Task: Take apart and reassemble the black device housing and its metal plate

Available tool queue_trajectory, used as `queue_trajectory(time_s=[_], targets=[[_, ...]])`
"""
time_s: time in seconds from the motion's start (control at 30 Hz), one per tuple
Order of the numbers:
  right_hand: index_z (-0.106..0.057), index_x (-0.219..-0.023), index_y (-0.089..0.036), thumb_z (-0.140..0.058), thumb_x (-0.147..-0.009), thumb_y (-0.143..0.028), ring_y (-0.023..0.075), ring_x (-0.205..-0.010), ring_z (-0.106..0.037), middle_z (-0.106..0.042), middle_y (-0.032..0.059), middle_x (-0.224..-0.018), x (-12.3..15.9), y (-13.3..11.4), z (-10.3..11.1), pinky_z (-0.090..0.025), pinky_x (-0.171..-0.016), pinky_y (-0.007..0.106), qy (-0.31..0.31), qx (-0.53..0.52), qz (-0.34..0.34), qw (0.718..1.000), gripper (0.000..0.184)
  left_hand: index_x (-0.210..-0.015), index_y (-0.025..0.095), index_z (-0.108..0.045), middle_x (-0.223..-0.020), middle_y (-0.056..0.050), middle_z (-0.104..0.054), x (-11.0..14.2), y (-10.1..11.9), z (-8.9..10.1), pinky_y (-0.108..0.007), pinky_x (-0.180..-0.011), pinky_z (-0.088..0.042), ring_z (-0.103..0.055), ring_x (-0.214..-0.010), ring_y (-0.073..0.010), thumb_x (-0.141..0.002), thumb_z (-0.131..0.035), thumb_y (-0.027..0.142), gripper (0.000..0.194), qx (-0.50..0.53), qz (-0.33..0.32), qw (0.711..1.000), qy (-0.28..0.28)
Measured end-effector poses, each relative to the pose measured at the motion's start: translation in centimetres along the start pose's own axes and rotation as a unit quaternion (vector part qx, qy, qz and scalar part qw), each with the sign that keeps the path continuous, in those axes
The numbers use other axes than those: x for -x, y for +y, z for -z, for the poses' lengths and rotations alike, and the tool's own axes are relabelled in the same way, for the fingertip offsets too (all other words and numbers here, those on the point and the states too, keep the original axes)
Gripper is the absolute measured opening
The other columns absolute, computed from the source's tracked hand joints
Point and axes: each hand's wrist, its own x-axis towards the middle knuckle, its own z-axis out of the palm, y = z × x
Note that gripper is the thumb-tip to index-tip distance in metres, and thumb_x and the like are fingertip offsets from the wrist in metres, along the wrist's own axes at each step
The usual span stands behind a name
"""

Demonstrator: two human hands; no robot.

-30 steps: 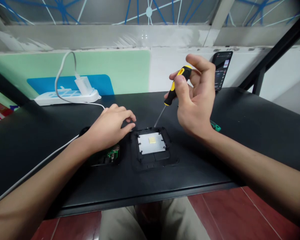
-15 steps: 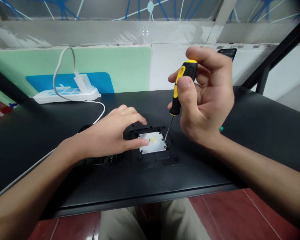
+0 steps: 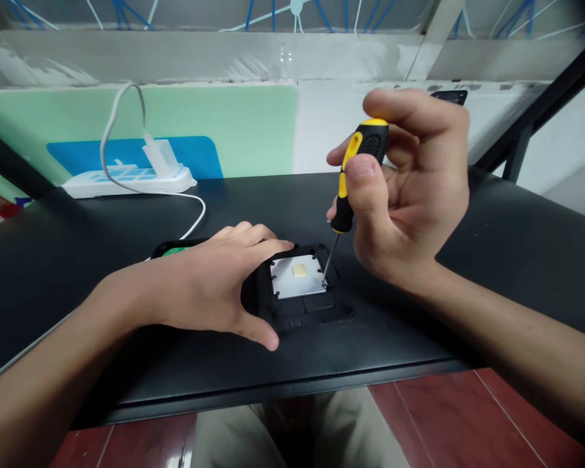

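Observation:
A black square device shell [image 3: 338, 312] lies on the black table, with a silver metal plate [image 3: 297, 281] and a small yellow pad inside it. My right hand [image 3: 409, 195] grips a yellow and black screwdriver [image 3: 353, 172], nearly upright, its tip on the plate's right edge. My left hand [image 3: 214, 286] clasps the shell's left side, thumb at the near corner and fingers along the far edge. A second black part with a green board [image 3: 175, 249] peeks out behind my left hand.
A white power strip [image 3: 127, 180] with a plugged charger sits at the back left; its white cable [image 3: 195, 221] runs toward my left arm. A phone [image 3: 451, 96] leans on the wall behind my right hand. The table's front edge [image 3: 273, 390] is close to me.
My right hand brought the screwdriver tip from the plate's far edge down to its right edge. My left hand slid right off the green-board part and took hold of the shell.

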Motion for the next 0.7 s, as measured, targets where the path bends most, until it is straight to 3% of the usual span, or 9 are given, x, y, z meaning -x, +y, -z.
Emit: queue_trajectory(time_s=[0.27,0.43,0.7], targets=[[-0.062,-0.122,-0.045,-0.054,-0.099,-0.03,0.0148,-0.1,-0.065,-0.055,-0.0033,-0.123,-0.01,-0.17,0.11,-0.062,-0.055,0.022,-0.008,0.003,-0.001,1.0,0.028,-0.146,0.036,-0.047,-0.134,-0.007,-0.058,-0.02,-0.15,-0.02,-0.044,-0.102,-0.043,-0.054,-0.121,-0.0355,-0.065,-0.085,0.065,0.094,0.0,-0.001,1.0,-0.001],[-0.063,-0.122,-0.042,-0.056,-0.096,-0.028,0.0162,-0.095,-0.065,-0.056,-0.0002,-0.117,-0.14,0.21,-0.03,-0.059,-0.049,0.023,0.004,-0.011,0.04,0.999,0.03,-0.146,0.034,-0.045,-0.136,-0.008,-0.056,-0.01,-0.19,-0.03,-0.046,-0.104,-0.042,-0.052,-0.124,-0.0355,-0.067,-0.085,0.063,0.093,0.005,-0.003,1.0,-0.011],[-0.062,-0.121,-0.044,-0.054,-0.096,-0.03,0.019,-0.094,-0.066,-0.056,0.0003,-0.115,-0.16,0.14,0.06,-0.059,-0.05,0.026,-0.009,0.007,0.034,0.999,0.029,-0.144,0.032,-0.047,-0.138,-0.008,-0.054,-0.09,-0.07,0.11,-0.047,-0.106,-0.042,-0.048,-0.128,-0.0353,-0.067,-0.087,0.058,0.091,0.039,-0.009,0.999,-0.016]])
